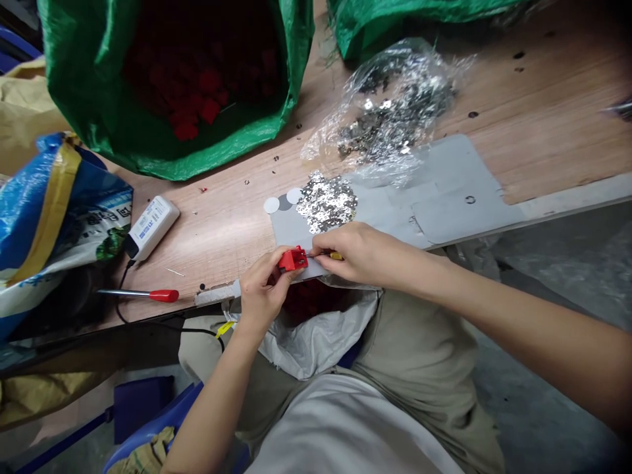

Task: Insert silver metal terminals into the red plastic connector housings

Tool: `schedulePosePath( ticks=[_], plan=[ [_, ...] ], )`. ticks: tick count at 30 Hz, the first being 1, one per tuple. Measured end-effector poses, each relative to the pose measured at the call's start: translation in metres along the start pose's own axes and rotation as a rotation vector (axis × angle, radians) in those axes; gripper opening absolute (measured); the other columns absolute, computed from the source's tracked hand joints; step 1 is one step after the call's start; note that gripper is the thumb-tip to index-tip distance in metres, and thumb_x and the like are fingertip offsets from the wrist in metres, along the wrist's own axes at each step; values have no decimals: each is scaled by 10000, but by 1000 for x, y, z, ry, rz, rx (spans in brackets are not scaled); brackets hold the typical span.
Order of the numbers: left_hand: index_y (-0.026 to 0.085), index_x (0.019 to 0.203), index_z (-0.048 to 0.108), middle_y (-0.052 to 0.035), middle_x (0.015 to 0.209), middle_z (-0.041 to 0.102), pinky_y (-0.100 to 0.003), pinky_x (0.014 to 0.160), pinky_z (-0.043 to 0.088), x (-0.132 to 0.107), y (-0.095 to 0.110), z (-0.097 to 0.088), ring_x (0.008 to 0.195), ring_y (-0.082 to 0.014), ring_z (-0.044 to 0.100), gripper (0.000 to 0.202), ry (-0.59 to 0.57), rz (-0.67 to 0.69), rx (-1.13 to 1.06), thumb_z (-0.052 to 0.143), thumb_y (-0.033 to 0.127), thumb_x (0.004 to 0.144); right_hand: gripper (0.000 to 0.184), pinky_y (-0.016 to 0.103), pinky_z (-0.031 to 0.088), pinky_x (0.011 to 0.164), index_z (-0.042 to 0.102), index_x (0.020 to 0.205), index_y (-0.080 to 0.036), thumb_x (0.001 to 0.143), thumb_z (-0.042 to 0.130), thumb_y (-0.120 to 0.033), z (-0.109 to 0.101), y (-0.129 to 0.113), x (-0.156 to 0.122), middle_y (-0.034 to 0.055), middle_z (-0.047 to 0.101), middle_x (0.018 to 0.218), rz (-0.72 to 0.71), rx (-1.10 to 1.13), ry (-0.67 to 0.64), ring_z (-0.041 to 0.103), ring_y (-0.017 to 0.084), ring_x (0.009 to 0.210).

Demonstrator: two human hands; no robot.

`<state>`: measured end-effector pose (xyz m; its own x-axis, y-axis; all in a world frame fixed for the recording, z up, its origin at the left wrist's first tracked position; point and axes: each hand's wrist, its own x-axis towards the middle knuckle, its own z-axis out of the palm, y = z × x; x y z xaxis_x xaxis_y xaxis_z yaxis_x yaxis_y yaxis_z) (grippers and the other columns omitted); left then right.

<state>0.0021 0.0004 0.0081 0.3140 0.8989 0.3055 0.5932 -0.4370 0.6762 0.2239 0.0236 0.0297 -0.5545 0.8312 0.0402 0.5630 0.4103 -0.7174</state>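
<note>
Wood-grained bench top (212, 224) spread out around one landmark, the pile of small metal pieces (326, 201), which sat partly on a grey sheet (447, 214). Left of the pile lay white discs (271, 205); beyond it and to the right slumped a clear plastic bag (395, 99) with more metal in it, and beyond it to the left gaped a green sack (172, 168) of red pieces.

On the near side of the pile, a little to its left, was the red block (293, 259), pinched by the left hand (264, 286) with thumb and fingers closed about its left end, its hollow side bare. Directly on the near side of the pile, and closer to it, the right hand (348, 250) had its fingers closed round a yellow-handled tool (336, 255). From that grip the block lay leftward; the tool's thin shaft pointed that way, roughly in line with the block's long axis, its end right at the block's right edge, though whether it touched could not be told
</note>
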Motion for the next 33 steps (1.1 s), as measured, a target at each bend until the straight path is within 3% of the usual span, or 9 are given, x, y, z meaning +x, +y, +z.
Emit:
schedulePosePath(
  ticks=[7, 14, 18, 22, 26, 29, 31, 33],
  plan=[
    [208, 1123, 685, -1, 879, 671, -190, 582, 416, 0, 0, 2, 588, -73, 461, 259, 17, 19, 10, 703, 247, 868, 138, 268, 207, 562, 591, 729, -157, 854, 582, -101, -4, -16, 7, 7, 542, 609, 98, -128, -65, 400, 128, 538],
    [200, 1114, 683, 10, 779, 601, -205, 581, 397, 1, -1, 2, 581, -83, 451, 242, 9, 2, -15, 682, 279, 886, 111, 253, 235, 564, 617, 742, -147, 837, 598, -92, -1, -15, 10, 3, 544, 605, 93, -91, -46, 414, 121, 542],
    [202, 1155, 663, 14, 782, 591, -206, 597, 397, 0, -3, 2, 592, -84, 445, 281, -7, -14, -44, 674, 300, 892, 66, 218, 288, 547, 645, 783, -145, 830, 612, -114, 0, -5, 8, -13, 562, 623, 89, 63, -30, 465, 97, 526],
    [201, 1134, 634, 23, 750, 569, -205, 571, 376, -3, -8, 6, 584, -89, 445, 292, -11, -116, -147, 684, 327, 875, 172, 187, 354, 432, 635, 957, -172, 921, 569, -327, 4, 7, 2, -15, 566, 736, 170, 398, -13, 532, 100, 487],
    [217, 1154, 560, 7, 850, 602, -205, 632, 419, 0, 2, 5, 635, -87, 501, 356, 87, -274, -414, 700, 356, 858, 324, 208, 434, 389, 612, 1146, -189, 939, 551, -430, 11, 10, -8, -1, 539, 845, 188, 500, 142, 531, 90, 448],
    [269, 1269, 447, 3, 931, 608, -189, 581, 433, 4, 24, -5, 616, -73, 528, 480, 230, -441, -890, 682, 409, 875, 452, 227, 483, 414, 567, 1324, -187, 951, 539, -442, 14, 2, -13, -15, 499, 785, 167, 541, 207, 517, 96, 459],
    [252, 1188, 479, 19, 890, 594, -151, 505, 387, 3, 41, -16, 561, -45, 496, 484, 251, -609, -1296, 742, 430, 823, 515, 217, 465, 422, 518, 1404, -171, 962, 537, -434, 15, -12, -18, -21, 510, 752, 154, 561, 240, 477, 83, 444],
    [178, 1010, 521, 23, 815, 565, -115, 457, 335, -3, 55, -27, 517, -13, 444, 449, 223, -713, -1544, 795, 435, 764, 562, 202, 414, 410, 443, 1475, -169, 980, 522, -423, 17, -33, -25, -20, 542, 750, 125, 596, 239, 445, 69, 424]
  ],
)
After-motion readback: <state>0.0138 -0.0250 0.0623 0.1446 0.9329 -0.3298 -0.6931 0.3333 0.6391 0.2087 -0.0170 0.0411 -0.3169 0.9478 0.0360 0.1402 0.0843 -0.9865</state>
